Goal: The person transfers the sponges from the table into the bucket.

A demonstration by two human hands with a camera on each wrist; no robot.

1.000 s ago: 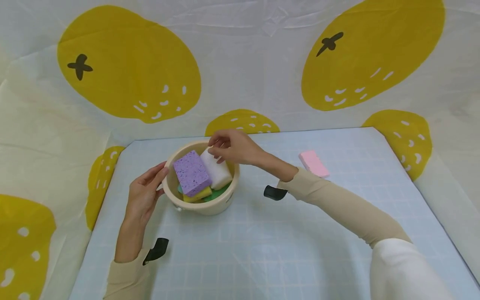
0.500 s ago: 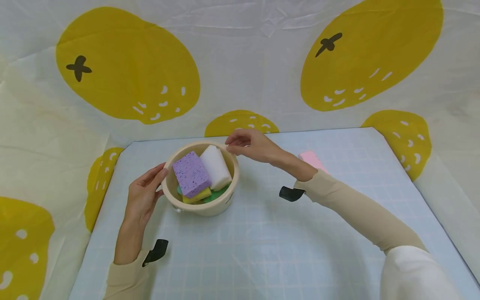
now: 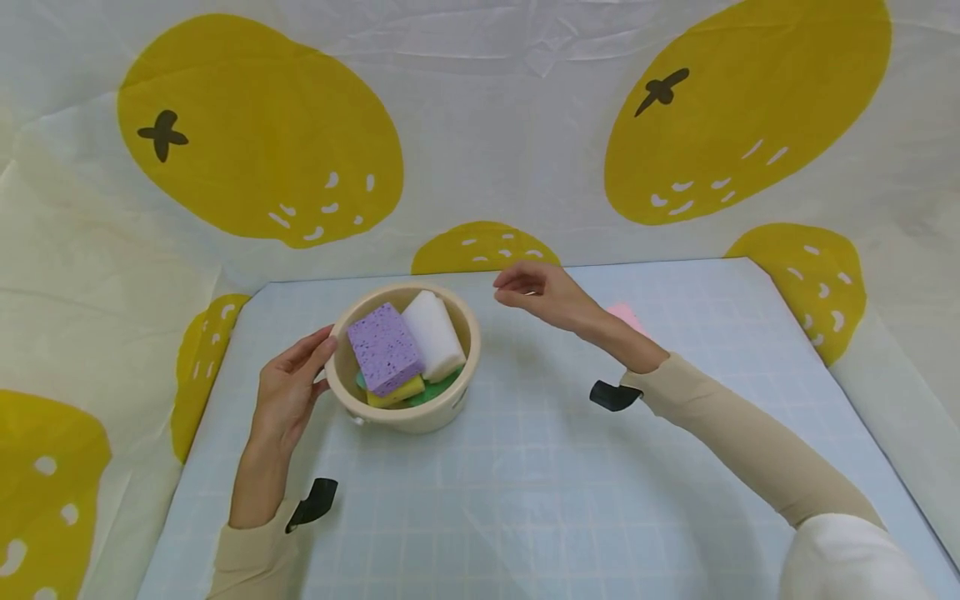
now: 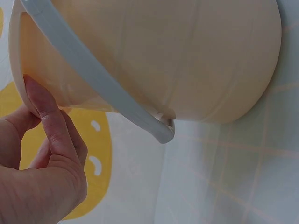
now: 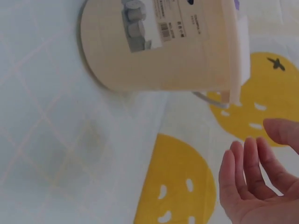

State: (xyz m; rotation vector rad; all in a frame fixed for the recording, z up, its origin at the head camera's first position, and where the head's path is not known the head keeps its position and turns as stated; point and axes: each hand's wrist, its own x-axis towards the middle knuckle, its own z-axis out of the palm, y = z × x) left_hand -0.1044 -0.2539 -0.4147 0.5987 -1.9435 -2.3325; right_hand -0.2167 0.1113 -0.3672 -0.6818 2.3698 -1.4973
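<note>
A cream plastic bucket stands on the table at centre left in the head view. Inside it lie a purple speckled sponge, a white sponge, and partly covered yellow and green pieces beneath. My left hand pinches the bucket's rim on its left side; the left wrist view shows thumb and fingers at the rim, near the grey handle. To the right of the bucket, my right hand hovers with relaxed fingers and nothing in them, apart from the rim in the right wrist view.
A pink sponge lies on the table behind my right forearm, partly hidden by it. The table has a pale blue grid cover. Behind and beside it hang white sheets printed with yellow fruit.
My right hand has drawn back from over the white sponge, moving right past the rim. It now covers more of the pink sponge. The left hand and bucket stay put.
</note>
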